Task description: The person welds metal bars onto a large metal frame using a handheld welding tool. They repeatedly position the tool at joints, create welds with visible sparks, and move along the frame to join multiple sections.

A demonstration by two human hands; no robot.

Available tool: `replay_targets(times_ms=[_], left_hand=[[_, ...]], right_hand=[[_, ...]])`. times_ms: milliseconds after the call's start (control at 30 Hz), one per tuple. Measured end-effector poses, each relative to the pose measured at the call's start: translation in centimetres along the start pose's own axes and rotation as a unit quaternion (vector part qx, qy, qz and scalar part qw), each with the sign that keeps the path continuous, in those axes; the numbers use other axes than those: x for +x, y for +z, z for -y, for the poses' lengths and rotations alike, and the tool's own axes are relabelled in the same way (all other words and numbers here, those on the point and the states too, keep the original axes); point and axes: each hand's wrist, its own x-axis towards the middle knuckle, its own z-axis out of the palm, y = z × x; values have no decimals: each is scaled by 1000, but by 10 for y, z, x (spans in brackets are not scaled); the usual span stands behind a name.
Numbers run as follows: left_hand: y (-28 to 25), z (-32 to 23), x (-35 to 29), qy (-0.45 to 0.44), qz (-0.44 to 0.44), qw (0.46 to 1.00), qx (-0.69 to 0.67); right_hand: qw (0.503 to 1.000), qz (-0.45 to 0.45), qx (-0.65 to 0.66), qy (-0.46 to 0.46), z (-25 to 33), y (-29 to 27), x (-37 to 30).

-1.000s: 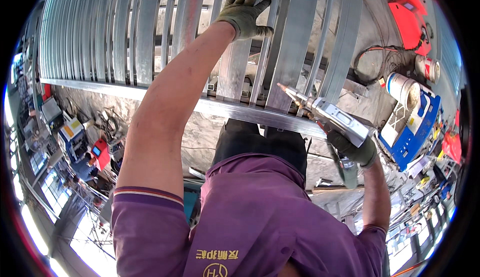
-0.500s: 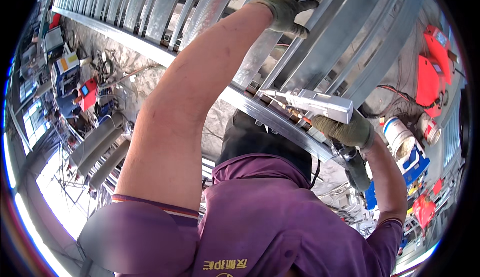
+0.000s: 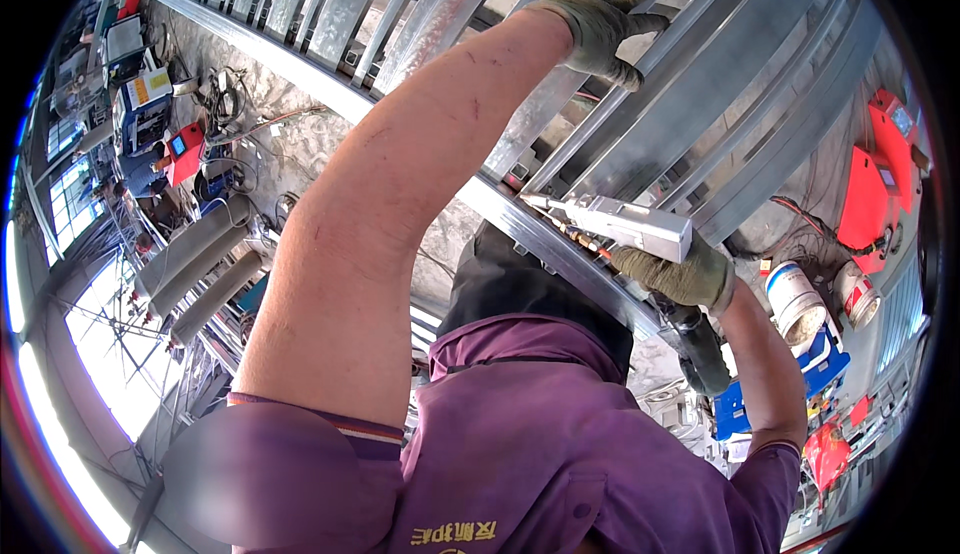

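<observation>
My right hand [image 3: 690, 272], in a dark green work glove, is closed round a silver handheld welding gun [image 3: 636, 226]. The gun's thin nozzle [image 3: 540, 200] points left, its tip at or close to the joint where a bar meets the frame's near rail [image 3: 545, 244]; whether it touches I cannot tell. A thick black hose [image 3: 698, 349] hangs from the grip. My left hand [image 3: 605, 19], gloved too, reaches far over the metal railing panel [image 3: 660, 144] with its fingers spread on the bars, holding nothing.
Red machine cabinets [image 3: 868, 199] stand at right, with cables on the floor. Nearer are white buckets [image 3: 796, 299] and a blue crate [image 3: 822, 359]. On the left are a red unit [image 3: 184, 152], coiled cables [image 3: 226, 99] and large grey tubes [image 3: 205, 254].
The whole view has shifted slightly, with the railing now a little lower and further right. Both hands keep their places on the bars and the welding gun. A small reddish glow now shows near the nozzle.
</observation>
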Motion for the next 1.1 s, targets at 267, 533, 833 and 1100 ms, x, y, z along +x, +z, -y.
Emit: replay_targets(times_ms=[267, 533, 833, 1100], left_hand=[[-9, -2, 3, -1, 34, 999, 23], [-9, -2, 2, -1, 43, 999, 33], [-6, 1, 0, 3, 19, 1000, -9], [-8, 3, 1, 10, 10, 999, -45]], right_hand=[[1000, -6, -6, -23, -11, 3, 1], [1000, 6, -5, 8, -4, 4, 5], [999, 15, -30, 0, 0, 3, 8], [999, 23, -39, 18, -2, 2, 9]])
